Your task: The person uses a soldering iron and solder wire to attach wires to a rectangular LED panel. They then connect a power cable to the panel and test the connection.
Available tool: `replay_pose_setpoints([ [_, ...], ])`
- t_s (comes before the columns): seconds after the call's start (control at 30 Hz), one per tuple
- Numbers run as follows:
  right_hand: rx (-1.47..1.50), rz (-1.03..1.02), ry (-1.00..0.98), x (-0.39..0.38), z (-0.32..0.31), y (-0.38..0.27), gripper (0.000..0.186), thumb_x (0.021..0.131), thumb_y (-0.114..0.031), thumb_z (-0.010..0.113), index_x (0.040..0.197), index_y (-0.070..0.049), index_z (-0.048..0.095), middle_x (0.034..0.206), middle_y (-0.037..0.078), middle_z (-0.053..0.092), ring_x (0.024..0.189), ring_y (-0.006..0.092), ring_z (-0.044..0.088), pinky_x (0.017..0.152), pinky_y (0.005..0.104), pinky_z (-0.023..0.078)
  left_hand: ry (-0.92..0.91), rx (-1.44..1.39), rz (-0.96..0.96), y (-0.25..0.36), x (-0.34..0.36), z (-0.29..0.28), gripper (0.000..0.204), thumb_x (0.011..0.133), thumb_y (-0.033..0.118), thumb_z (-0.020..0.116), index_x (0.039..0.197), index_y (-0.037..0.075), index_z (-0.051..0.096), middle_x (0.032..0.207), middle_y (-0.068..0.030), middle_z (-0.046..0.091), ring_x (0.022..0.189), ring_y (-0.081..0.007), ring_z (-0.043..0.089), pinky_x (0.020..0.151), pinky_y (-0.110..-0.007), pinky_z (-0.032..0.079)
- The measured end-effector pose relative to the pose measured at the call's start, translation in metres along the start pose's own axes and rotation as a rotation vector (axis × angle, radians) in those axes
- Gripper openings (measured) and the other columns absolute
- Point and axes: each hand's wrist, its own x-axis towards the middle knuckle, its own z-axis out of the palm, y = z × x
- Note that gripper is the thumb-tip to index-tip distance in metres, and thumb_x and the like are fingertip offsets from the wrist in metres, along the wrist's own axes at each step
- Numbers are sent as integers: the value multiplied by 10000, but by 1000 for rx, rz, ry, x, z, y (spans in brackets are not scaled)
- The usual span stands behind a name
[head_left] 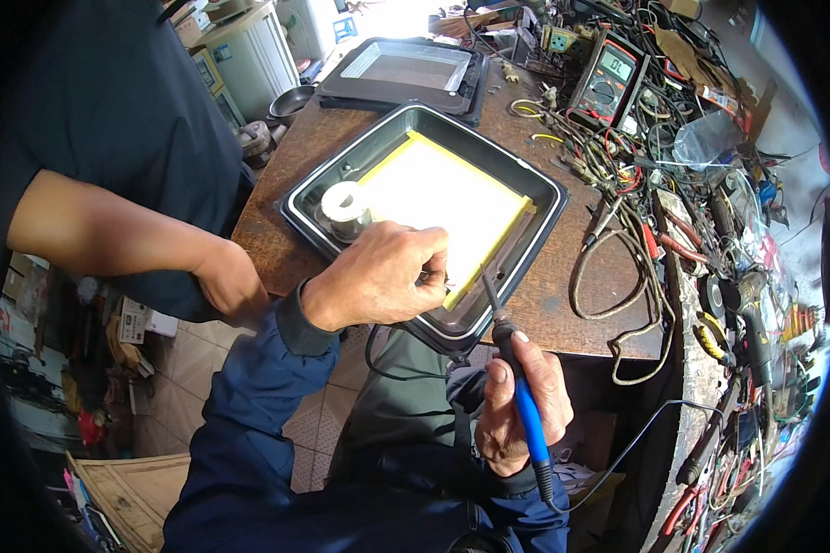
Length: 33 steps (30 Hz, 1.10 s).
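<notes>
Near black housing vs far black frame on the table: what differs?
Fill: near housing holds a bright yellow-edged panel; far frame surrounds a greyish window.
Turn: near housing points a corner toward the person; far frame sits squarer.
Hands: left hand is over near housing; no hand is at far frame.
Shared: black, roughly rectangular.

Over the black square housing with rounded corners (489, 158), the bare left hand (373, 276) hides whatever its curled fingers hold; glare blanks the yellow-edged white panel (452, 203) within. Left of the housing, a dark-clothed bystander (138, 111) is cut off above.
</notes>
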Motion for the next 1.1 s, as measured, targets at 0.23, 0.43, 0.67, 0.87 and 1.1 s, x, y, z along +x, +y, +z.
replay_pose_setpoints([
  [0.23, -47, 35, 65, 3, 12, -5, 244, 948, -131, 729, 1071, 75, 685, 843, 183, 704, 659, 239, 647, 613, 316, 513, 14, 6, 21, -5, 0, 3, 133, 780, -9, 735, 823, 19, 611, 748, -102, 708, 679, -232, 710, 622, -338, 542],
  [0.43, -72, 36, 74, 6, 20, -6, 240, 983, -170, 682, 989, 69, 659, 783, 145, 674, 640, 212, 611, 607, 309, 479, 24, -11, 43, -5, -1, 2, 131, 781, -1, 749, 802, 19, 621, 734, -101, 704, 672, -238, 707, 620, -339, 541],
  [0.67, -104, 20, 56, 7, 21, -6, 220, 992, -156, 680, 986, 63, 657, 762, 135, 664, 616, 198, 601, 589, 299, 472, 37, -51, 65, -5, 0, 3, 113, 771, 26, 740, 785, 12, 629, 706, -137, 691, 664, -304, 714, 619, -384, 551],
  [0.87, -124, 56, 57, 5, 22, -6, 224, 989, -149, 702, 984, 72, 669, 750, 124, 649, 614, 171, 596, 582, 281, 465, 54, -50, 55, -5, 0, 5, 112, 773, 42, 732, 782, -2, 630, 698, -164, 688, 675, -332, 728, 631, -403, 562],
  [1.1, -130, 44, 38, 6, 20, -6, 194, 979, -117, 717, 997, 74, 687, 763, 123, 654, 623, 162, 605, 589, 272, 473, 60, -36, 53, -6, -1, 5, 112, 777, 44, 731, 781, -6, 631, 700, -172, 690, 676, -334, 730, 632, -408, 564],
])
